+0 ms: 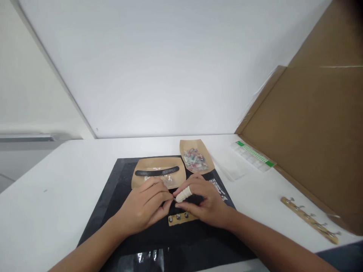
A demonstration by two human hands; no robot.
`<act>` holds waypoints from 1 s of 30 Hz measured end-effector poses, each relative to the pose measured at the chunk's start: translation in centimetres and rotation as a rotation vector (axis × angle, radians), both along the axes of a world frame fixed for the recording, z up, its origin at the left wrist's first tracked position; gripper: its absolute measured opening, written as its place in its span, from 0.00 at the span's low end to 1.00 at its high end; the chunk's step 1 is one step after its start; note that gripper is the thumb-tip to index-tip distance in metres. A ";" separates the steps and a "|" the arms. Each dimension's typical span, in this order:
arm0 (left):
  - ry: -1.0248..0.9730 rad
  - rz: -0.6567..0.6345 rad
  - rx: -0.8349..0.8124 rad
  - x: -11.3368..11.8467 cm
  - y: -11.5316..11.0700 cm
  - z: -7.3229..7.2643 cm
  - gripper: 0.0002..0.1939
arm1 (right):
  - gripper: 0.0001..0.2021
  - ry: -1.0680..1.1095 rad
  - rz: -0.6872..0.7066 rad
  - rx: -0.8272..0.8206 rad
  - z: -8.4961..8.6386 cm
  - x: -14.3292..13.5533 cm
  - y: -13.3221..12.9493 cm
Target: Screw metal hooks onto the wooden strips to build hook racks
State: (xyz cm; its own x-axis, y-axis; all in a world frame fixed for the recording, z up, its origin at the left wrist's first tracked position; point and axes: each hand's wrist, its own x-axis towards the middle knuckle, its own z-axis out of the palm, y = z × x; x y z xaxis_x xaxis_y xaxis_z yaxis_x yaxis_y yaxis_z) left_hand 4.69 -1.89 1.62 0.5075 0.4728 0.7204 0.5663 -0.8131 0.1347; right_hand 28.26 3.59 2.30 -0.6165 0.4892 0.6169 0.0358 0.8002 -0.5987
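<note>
My left hand [149, 204] is closed in a pinch, its thumb and fingertips meeting the fingertips of my right hand [205, 200]. A tiny dark item shows between them, too small and too covered to name. On my right hand, one finger wears a cream rubber finger cot [183, 194]; its thumb and fingers are also pinched together. Just below the hands lies a yellowish strip [174, 222] with several shiny metal knobs, its right end hidden by my right hand. Beyond my left hand, a black curved file-like bar [157, 171] rests across a brown paper tray [136, 175] with small clear and white pieces.
A black mat [104, 206] lies beneath the work. A second paper tray [185, 145] holds small clear packets. To the right are a green-and-white labelled plastic pack [253, 155] and another strip with metal pieces [309, 219]. A cardboard panel [306, 139] borders the right side.
</note>
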 end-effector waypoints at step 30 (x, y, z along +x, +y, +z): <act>0.102 -0.093 0.111 -0.9 -0.2 1.0 0.07 | 0.17 -0.209 0.121 -0.348 1.3 1.2 0.0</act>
